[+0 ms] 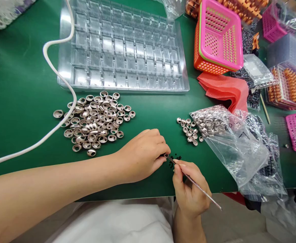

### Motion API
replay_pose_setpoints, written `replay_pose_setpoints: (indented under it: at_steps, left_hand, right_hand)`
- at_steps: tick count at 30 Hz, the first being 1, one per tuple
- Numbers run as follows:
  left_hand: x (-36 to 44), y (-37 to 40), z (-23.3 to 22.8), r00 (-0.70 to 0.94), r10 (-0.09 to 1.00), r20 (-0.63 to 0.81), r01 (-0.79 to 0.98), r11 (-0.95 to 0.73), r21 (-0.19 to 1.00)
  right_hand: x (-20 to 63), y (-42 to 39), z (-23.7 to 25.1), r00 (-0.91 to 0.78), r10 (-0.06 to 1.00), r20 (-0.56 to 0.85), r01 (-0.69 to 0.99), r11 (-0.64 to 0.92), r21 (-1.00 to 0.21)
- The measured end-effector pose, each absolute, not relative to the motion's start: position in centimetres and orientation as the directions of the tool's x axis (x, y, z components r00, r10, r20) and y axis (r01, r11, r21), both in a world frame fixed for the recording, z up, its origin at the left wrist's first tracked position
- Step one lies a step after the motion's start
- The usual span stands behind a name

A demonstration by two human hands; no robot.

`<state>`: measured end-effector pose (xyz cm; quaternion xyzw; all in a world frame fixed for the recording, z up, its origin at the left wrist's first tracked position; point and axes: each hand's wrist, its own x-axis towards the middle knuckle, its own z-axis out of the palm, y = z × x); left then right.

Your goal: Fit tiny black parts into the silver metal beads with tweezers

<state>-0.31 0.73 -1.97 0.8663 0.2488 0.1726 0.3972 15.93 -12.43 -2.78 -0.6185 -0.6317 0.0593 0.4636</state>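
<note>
Your bench (23, 101) is covered with smooth green mat, crowded at the right with pink perforated baskets (220, 33). A clear plastic tray (122, 47) of square pockets lies at the far side; before it — a heap of matte metal rings (94, 123). Your left hand (144, 155) is closed, pinching a small metal piece (166, 155). Your right hand (190, 190) grips thin steel tweezers (196, 184) (the tip touches this piece), over tiny black parts (174, 159).
</note>
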Motion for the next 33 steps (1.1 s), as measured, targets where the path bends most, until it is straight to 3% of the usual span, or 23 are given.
replay_pose_setpoints:
  at_steps: [7, 22, 27, 33]
  left_hand:
    - [-0.32, 0.85, -1.34, 0.826, 0.564, 0.026, 0.332, -0.523, 0.785]
    - [-0.31, 0.64, -1.88, 0.804, 0.589, 0.079, 0.319, -0.541, 0.778]
    - [-0.26, 0.81, -1.43, 0.821, 0.571, 0.028, 0.338, -0.523, 0.782]
    - [-0.19, 0.86, -1.58, 0.814, 0.579, 0.046, 0.334, -0.531, 0.779]
  right_hand:
    - [16.01, -12.43, -2.7, 0.188, 0.847, 0.498, 0.695, 0.244, -0.677]
    - [16.04, -12.54, -2.75, 0.175, 0.848, 0.501, 0.692, 0.256, -0.675]
    - [16.04, -12.55, -2.78, 0.167, 0.841, 0.514, 0.704, 0.263, -0.659]
    - [15.86, -12.55, -2.78, 0.255, 0.801, 0.541, 0.685, 0.245, -0.686]
